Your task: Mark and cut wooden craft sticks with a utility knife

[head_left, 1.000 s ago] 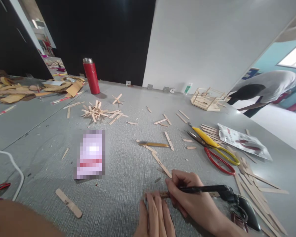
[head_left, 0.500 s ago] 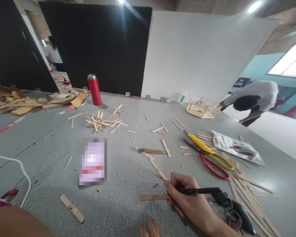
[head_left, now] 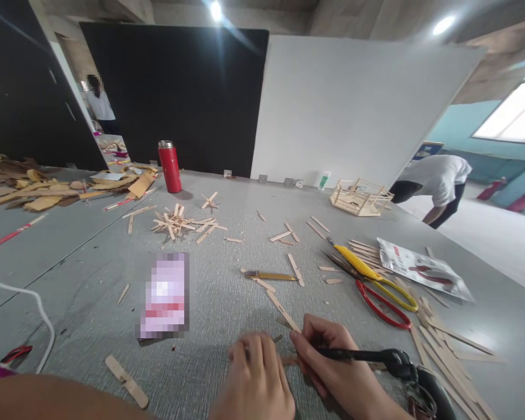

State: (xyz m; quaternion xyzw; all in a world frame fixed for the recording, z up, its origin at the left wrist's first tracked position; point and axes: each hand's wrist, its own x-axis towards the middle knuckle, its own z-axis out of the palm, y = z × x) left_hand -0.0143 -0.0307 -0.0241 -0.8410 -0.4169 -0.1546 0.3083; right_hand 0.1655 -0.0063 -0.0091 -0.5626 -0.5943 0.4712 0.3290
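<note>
My right hand [head_left: 332, 367] grips a black pen-like tool [head_left: 354, 353] with keys hanging at its far end [head_left: 424, 385]. Its tip rests on a flat wooden stick [head_left: 289, 360] lying on the grey floor covering [head_left: 219, 303]. My left hand [head_left: 256, 382] lies over the left part of that stick, fingers curled down on it. Most of the stick is hidden under both hands.
Red and yellow scissors [head_left: 376, 280] and a printed bag [head_left: 420, 268] lie to the right among several loose sticks [head_left: 446, 344]. A stick pile [head_left: 179, 220], a red flask [head_left: 170, 166] and a stick frame [head_left: 361, 197] sit farther off. A person [head_left: 437, 181] bends at right; another person [head_left: 98, 105] stands far left.
My left hand drew back off the stick, then came forward again and now covers its left part. The view tilted upward. My right hand kept the tool on the stick.
</note>
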